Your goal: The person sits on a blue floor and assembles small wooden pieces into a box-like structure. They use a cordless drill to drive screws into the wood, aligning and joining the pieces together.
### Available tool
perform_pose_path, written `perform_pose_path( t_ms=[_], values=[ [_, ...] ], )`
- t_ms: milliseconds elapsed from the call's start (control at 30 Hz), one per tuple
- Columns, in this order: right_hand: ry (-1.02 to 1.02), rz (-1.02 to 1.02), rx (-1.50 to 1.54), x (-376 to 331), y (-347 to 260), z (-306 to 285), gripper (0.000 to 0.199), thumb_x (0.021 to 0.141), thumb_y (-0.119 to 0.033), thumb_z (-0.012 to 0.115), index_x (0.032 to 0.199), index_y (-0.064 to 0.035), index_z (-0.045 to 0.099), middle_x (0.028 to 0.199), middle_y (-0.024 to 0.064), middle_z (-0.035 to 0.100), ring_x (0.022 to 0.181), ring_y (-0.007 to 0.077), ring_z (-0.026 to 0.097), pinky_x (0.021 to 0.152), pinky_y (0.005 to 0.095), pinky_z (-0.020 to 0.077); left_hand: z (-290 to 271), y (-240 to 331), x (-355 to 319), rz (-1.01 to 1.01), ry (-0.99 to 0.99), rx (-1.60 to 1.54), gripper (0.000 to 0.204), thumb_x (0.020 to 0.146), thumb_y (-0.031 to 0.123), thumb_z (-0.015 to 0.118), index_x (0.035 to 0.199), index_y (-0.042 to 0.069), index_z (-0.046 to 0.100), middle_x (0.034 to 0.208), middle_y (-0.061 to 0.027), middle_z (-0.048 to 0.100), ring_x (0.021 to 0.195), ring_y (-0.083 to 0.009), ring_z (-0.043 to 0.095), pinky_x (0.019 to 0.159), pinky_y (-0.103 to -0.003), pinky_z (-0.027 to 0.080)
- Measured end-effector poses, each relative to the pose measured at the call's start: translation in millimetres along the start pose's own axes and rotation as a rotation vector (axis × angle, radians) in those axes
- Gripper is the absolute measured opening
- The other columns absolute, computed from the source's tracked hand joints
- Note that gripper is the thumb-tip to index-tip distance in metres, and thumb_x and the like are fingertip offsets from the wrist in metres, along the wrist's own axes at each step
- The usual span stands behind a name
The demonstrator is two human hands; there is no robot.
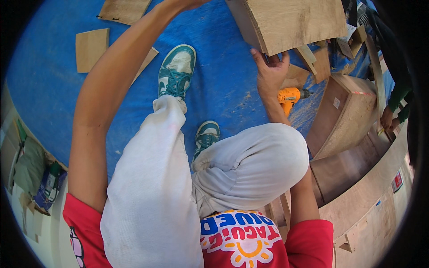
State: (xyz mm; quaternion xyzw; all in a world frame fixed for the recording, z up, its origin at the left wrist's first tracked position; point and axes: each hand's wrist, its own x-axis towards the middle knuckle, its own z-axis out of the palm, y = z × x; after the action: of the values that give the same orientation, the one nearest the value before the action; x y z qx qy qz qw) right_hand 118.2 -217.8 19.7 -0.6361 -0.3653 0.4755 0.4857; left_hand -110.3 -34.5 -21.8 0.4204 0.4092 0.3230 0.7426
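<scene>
A plywood box [299, 24] with a broad top face and a visible side wall fills the upper right, cut off by the top edge. My right hand [271, 73] grips its near lower corner, with the thumb at the side and the fingers curled beneath. My left arm stretches far forward, and only part of my left hand [193, 3] shows at the top edge, left of the box. Its fingers lie out of view. Close to my right wrist, an orange cordless drill [289, 96] rests on the blue tarp [223, 76].
Flat wood pieces [92, 50] lie at the upper left, one [124, 10] with screws in its edge. Another plywood box [342, 111] and a long plywood frame [357, 201] stand at right. Another person's hands [389, 119] are at the far right. Bags and bottles [49, 183] sit far left.
</scene>
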Motion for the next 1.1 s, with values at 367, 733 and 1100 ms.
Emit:
perform_pose_path(
  t_ms=[367, 733, 1100],
  values=[
    [0.096, -0.298, -0.108, -4.9, 7.1, 2.9, 0.084, 0.089, -0.003, 0.081, 0.155, -0.0052, 0.03, 0.119, 0.0259, 0.071, 0.111, 0.0269, 0.07, 0.094, 0.0323, 0.0556, 3.3, 2.8, -2.3, 0.019, 0.011, 0.002, 0.037, 0.1, 0.036, 0.071, 0.122, 0.006, 0.075, 0.106, -0.0001, 0.076, 0.092, -0.0088, 0.068, 0.086, -0.028, 0.056],
    [-0.066, -0.432, -0.301, 2.3, 16.0, -24.2, 0.055, 0.093, -0.009, 0.078, 0.145, -0.0089, 0.061, 0.089, 0.0013, 0.075, 0.068, 0.0045, 0.049, 0.06, 0.0217, 0.0453, 8.1, 3.4, -10.4, 0.113, 0.015, -0.015, 0.037, 0.104, 0.037, 0.064, 0.123, 0.007, 0.075, 0.104, 0.0017, 0.075, 0.09, -0.0056, 0.066, 0.083, -0.025, 0.055],
    [-0.11, -0.473, -0.339, 7.4, 9.8, -29.9, 0.051, 0.092, -0.007, 0.078, 0.141, -0.0062, 0.063, 0.109, 0.0114, 0.078, 0.084, 0.008, 0.068, 0.077, 0.0258, 0.0593, 40.2, 6.7, -28.0, 0.21, 0.481, 0.235, 0.035, 0.096, 0.029, 0.078, 0.113, -0.001, 0.076, 0.097, -0.0047, 0.077, 0.086, -0.0095, 0.068, 0.076, -0.027, 0.056]
  ],
)
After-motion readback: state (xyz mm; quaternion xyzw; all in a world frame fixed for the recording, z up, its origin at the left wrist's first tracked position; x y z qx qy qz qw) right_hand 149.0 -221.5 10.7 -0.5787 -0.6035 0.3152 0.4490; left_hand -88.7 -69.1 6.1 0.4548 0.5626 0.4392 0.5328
